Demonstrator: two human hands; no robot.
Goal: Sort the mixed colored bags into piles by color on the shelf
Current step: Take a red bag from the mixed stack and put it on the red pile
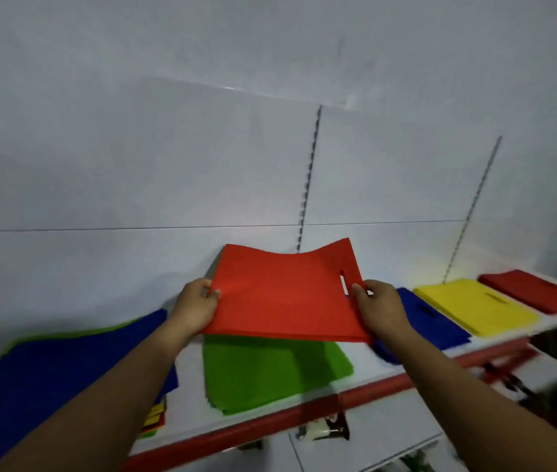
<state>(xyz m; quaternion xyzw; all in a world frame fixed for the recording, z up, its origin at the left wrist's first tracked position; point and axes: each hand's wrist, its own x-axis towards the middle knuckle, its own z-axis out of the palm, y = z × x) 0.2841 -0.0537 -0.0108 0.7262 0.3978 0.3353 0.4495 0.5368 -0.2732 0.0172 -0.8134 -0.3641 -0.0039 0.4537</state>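
I am holding an orange-red bag (283, 294) above the shelf (365, 356), my left hand (195, 308) and right hand (381, 306) gripping its side edges, over a green pile (270, 373), between blue stacks (48, 379).

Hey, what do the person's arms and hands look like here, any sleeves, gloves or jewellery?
Both are bare: the left hand and right hand wear no gloves, and no sleeve shows anywhere up to the frame edge. No watch, bracelet or ring is visible, though the picture is slightly blurred.
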